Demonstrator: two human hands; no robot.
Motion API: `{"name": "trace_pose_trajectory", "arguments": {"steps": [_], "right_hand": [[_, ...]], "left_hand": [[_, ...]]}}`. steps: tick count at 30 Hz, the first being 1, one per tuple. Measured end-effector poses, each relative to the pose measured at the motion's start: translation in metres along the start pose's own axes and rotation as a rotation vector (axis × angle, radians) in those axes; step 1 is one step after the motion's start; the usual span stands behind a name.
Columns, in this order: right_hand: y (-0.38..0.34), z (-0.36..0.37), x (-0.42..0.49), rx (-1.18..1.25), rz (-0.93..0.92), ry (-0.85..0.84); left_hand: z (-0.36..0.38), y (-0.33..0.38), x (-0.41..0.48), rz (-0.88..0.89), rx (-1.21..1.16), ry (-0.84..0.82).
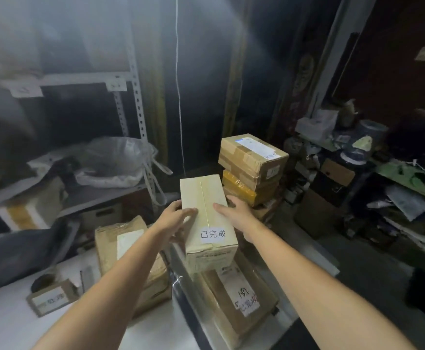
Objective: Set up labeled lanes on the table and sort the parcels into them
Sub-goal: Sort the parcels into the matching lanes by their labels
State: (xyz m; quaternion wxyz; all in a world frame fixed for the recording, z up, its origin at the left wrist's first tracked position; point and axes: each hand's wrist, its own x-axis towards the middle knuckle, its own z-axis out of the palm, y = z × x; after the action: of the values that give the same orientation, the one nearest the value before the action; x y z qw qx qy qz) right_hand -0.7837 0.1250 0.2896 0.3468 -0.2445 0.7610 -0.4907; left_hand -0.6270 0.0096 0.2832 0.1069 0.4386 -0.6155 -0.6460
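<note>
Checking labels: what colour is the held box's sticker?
The sticker on the box is white with black characters; head view.

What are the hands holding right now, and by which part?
The pale box labelled 已完成: left hand and right hand hold its opposite long sides.

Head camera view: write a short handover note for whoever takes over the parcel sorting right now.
Hands: left hand and right hand both grip the pale box, labelled 已完成, by its sides.
Things: it is over a flat brown parcel that seems to carry the same words; contact unclear. A larger brown parcel and a small labelled box lie on the white table. Stacked boxes stand behind.
Done: some parcels placed.
Left: set this one down; probably sort the stack.
</note>
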Motion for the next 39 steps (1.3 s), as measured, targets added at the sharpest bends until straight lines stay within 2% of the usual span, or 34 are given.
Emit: {"name": "trace_pose_trajectory", "arguments": {"steps": [10,19,39], "right_hand": [[0.016,0.003,0.104,-0.058,0.035,-0.21],[0.033,0.002,0.164,-0.077,0.059,-0.372],[0.059,0.023,0.187,-0.064,0.12,-0.386]], "left_hand": [[0.022,-0.002,0.064,-0.139,-0.104,0.152],[0.046,-0.01,0.103,-0.225,-0.181,0.298],[0.044,-0.032,0.125,-0.234,-0.144,0.315]]}}
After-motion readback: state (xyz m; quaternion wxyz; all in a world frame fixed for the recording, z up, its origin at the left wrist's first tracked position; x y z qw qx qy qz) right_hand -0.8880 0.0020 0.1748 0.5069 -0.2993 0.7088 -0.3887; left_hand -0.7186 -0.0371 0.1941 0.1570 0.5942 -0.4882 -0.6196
